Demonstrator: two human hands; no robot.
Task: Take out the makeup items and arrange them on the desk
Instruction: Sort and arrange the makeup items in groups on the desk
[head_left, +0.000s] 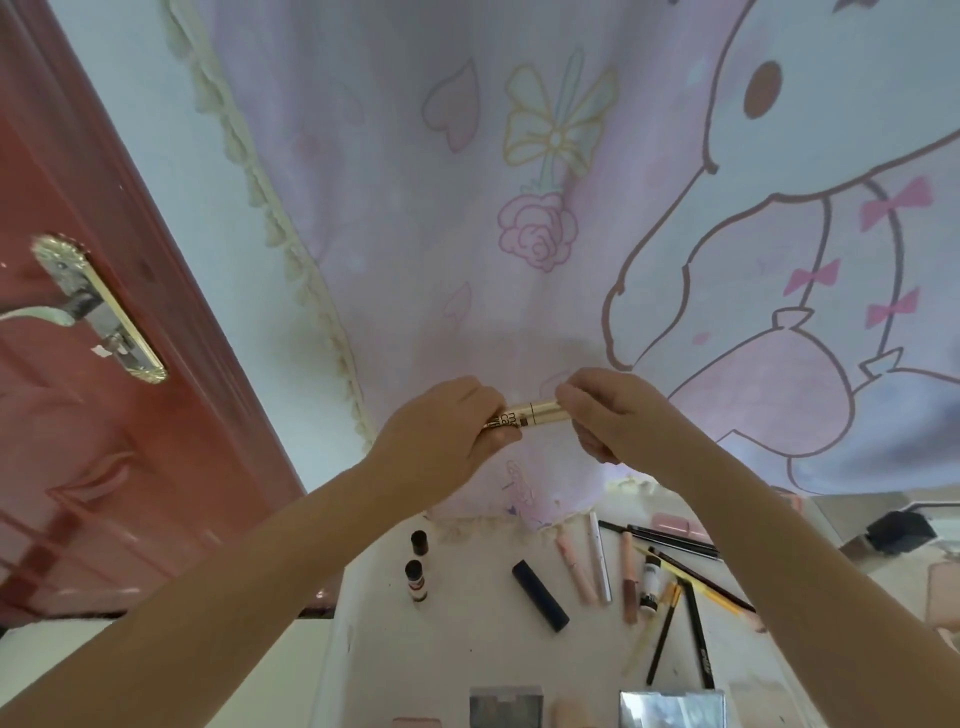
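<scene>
Room: a pale wall hung with a pink cartoon-print curtain (519, 208), its cream scalloped trim running down the left edge; a white desk (467, 623) lies below it at the bottom of the view.
Door: a reddish-brown door (104, 415) fills the far left, with a gold-plated lever handle (93, 306) on it.
Left hand: the left hand (441, 436) is raised in front of the curtain, well above the desk, fingers curled round the left end of a gold tube.
Gold tube: the gold tube (535, 413) lies roughly level between the two hands, with dark lettering on the part next to the left hand and a dark ring near its middle.
Right hand: the right hand (613, 415) grips the right end of the same tube, fingers and thumb closed on it.
Small bottles: two small dark-capped bottles (417, 566) stand on the left part of the desk, one behind the other.
Dark tube: a dark blue tube (540, 595) lies tilted near the middle of the desk.
Pink and white sticks: a pink stick (574, 569) and a white stick (598, 558) lie side by side just right of the dark tube, with a brownish gloss tube (628, 577) beyond them.
Pencils: several thin black pencils (696, 629) and yellow ones lie crossed over each other toward the right of the desk.
Front edge: a grey boxy item (506, 706) and a shiny silver case (672, 709) sit at the bottom edge; what they are I cannot tell.
</scene>
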